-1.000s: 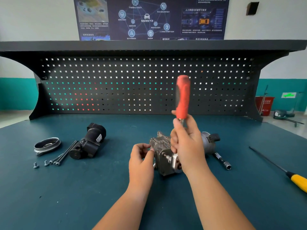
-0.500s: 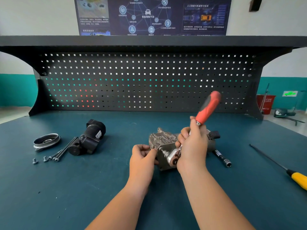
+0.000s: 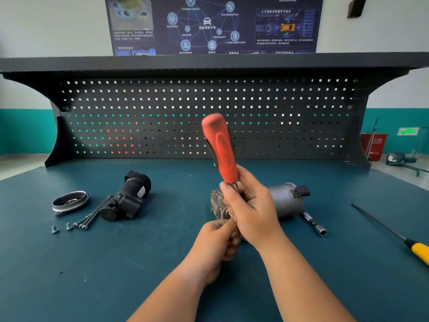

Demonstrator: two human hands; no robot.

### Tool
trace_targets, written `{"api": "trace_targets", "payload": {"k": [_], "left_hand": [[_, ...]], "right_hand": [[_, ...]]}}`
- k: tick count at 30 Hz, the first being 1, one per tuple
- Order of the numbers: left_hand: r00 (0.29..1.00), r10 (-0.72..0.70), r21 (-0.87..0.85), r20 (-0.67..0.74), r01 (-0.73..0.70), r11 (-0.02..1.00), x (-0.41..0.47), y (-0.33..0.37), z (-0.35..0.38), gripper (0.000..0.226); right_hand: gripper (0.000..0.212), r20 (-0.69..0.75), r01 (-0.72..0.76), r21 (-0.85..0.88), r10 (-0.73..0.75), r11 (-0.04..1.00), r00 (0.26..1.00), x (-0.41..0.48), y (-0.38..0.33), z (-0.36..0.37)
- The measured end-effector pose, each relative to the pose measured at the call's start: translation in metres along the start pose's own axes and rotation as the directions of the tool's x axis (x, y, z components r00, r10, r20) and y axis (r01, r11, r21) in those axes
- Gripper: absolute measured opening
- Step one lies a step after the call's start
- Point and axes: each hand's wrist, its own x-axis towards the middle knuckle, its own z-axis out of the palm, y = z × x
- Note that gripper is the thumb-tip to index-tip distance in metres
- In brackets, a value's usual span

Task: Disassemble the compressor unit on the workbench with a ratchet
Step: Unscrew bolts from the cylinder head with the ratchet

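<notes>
The grey metal compressor unit [image 3: 284, 201] lies on its side at the middle of the teal workbench [image 3: 162, 263], its near end hidden by my hands. My right hand [image 3: 253, 210] grips the ratchet's shaft just below its red handle [image 3: 219, 147], which points up and slightly left. The ratchet head is hidden behind my fingers. My left hand [image 3: 217, 242] is curled at the compressor's near end, right under my right hand; what its fingertips pinch is hidden.
At the left lie a black removed part [image 3: 126, 198], a pulley ring [image 3: 69, 202], long bolts [image 3: 92, 216] and small screws [image 3: 61, 227]. A socket extension [image 3: 314, 225] lies right of the compressor. A yellow-handled screwdriver [image 3: 415, 251] lies far right. The pegboard [image 3: 209, 117] closes the back.
The red handle swung from tilted right back to near upright, leaning slightly left. My left hand moved in closer under my right hand at the compressor's end.
</notes>
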Motion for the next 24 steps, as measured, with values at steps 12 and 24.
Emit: {"api": "trace_targets", "payload": {"k": [12, 24], "left_hand": [[0.999, -0.036, -0.298, 0.028, 0.043, 0.954, 0.011, -0.004, 0.0, 0.032], [0.853, 0.173, -0.005, -0.492, -0.201, 0.979, 0.016, -0.006, -0.013, 0.02]], "right_hand": [[0.024, -0.486, -0.109, 0.833, 0.81, 0.543, 0.328, 0.01, 0.01, -0.011], [0.016, -0.062, -0.009, -0.11, 0.002, 0.994, 0.998, 0.001, 0.0, 0.012]]}}
